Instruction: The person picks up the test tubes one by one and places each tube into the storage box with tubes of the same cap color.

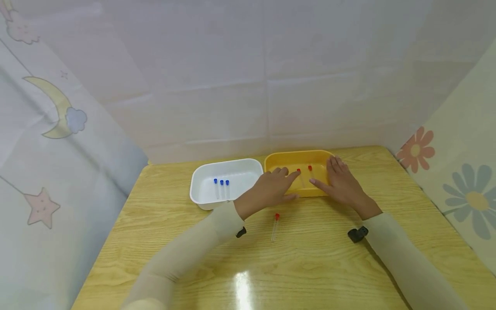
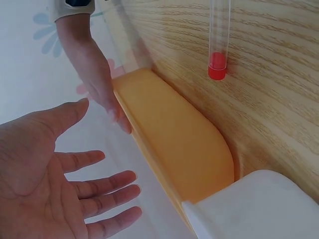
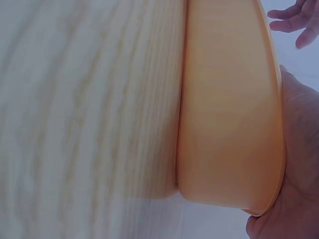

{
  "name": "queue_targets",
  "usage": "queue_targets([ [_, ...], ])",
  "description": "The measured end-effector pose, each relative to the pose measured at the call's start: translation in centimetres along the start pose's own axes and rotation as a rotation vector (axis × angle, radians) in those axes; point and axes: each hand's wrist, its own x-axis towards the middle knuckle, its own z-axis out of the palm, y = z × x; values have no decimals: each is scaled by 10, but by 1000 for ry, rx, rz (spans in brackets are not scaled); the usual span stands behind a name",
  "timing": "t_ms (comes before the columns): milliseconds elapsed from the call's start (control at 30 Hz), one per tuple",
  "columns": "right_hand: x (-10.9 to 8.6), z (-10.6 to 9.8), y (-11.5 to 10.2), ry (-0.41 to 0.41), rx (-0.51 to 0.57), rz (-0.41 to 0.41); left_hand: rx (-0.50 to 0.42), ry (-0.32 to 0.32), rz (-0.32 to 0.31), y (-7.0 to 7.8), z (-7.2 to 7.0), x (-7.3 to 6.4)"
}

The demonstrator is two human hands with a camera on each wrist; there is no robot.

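Over the front left of a yellow tray (image 1: pixel 317 190) my left hand (image 1: pixel 271 189) hovers with fingers spread, holding nothing. In the left wrist view, those fingers (image 2: pixel 107 185) are extended and apart from the tray. My right hand (image 1: pixel 345 184) rests on the tray's right rim, its fingers extended and its thumb reaching over the inside. Two clear tubes with red caps lie inside: one red cap (image 1: pixel 299 170) beside my left fingertips, another red cap (image 1: pixel 310 167) farther right. A third red-capped tube (image 1: pixel 274 228) lies on the table in front.
A white tray (image 1: pixel 197 185) stands left of the yellow one and holds three tubes with blue caps (image 1: pixel 221 182). Both trays are near the back edge of the wooden table (image 1: pixel 310 267). Printed cloth hangs behind and at both sides.
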Motion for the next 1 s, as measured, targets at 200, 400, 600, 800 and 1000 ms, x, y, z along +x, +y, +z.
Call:
queue_targets([
  [200, -1, 0, -1, -6, 7, -2, -20, -4, 22, -1, -2, -8],
  [400, -1, 1, -2, -6, 1, -9, -61, -18, 27, 0, -1, -15],
  [600, 2, 1, -2, -4, 2, -9, -60, 18, 40, -2, 1, -20],
  [800, 3, 2, 0, -5, 3, 1, -70, -13, 23, -4, 2, -28],
  [1000, 3, 3, 1, -10, 0, 6, -64, 0, 26, -5, 3, -36],
])
